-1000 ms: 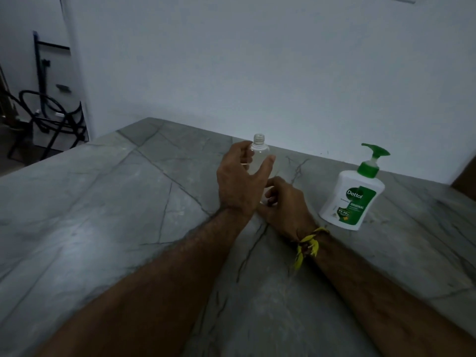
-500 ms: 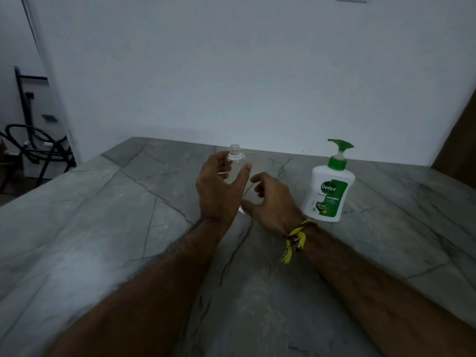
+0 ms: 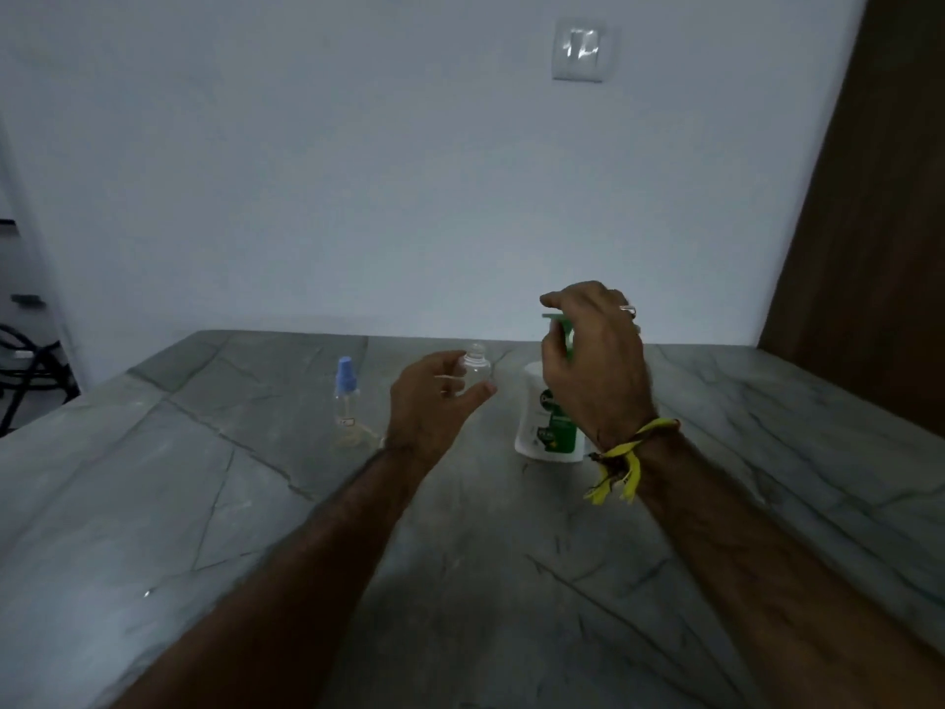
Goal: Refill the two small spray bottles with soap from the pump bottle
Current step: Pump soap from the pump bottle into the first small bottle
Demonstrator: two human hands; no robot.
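Note:
My left hand (image 3: 434, 401) grips an uncapped clear small spray bottle (image 3: 476, 366), held upright above the grey stone table (image 3: 204, 504). To its right stands the white pump bottle (image 3: 537, 427) with a green label and green pump head (image 3: 560, 327). My right hand (image 3: 595, 365) is raised over it, fingers curled around the pump head and hiding most of it. A second small clear spray bottle (image 3: 346, 401) with a blue cap stands on the table, left of my left hand and apart from it.
A white wall runs behind the table, with a switch plate (image 3: 580, 49) high up. A brown wooden panel (image 3: 869, 248) stands at the far right. Dark metal furniture (image 3: 25, 365) shows beyond the table's left edge.
My right hand has lifted off the table and moved right onto the pump head. The left hand still holds the uncapped bottle. The view swung, bringing the blue-capped bottle into sight.

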